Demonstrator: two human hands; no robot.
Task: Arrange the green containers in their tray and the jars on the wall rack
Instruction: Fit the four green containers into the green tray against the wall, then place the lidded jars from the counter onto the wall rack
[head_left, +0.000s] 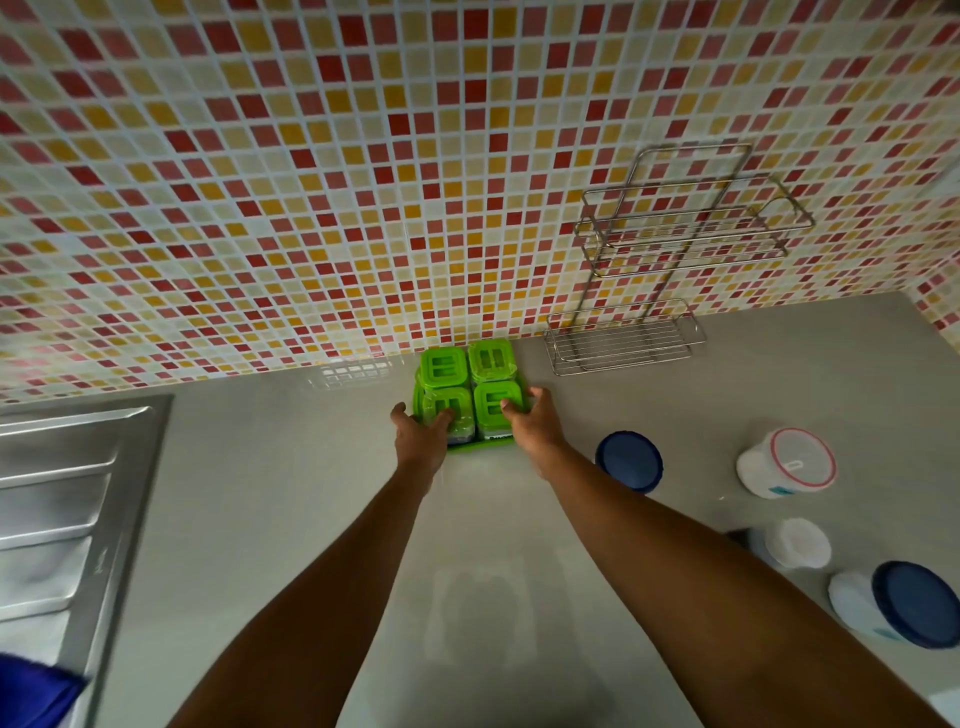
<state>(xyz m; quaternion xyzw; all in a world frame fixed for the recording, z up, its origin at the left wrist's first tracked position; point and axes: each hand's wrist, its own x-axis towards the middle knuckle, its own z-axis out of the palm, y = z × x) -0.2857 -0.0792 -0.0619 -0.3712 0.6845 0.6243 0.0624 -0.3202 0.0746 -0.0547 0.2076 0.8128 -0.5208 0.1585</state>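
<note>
Grey counter (291, 493), both hands (421, 434) (530, 421) in loose grip on green tray (470, 445), jars (787, 462) rightward.

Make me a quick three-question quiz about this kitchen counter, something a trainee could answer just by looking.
1. True or false: the wall rack already holds jars.
2. How many green containers sit in the tray?
3. Where are the jars now? A) in the sink B) on the counter right of the tray C) on the rack

Key
1. False: both shelves are bare.
2. Four, in a two-by-two block, with the left hand and right hand resting on the front pair.
3. B: four jars stand there, two with blue lids.
</note>
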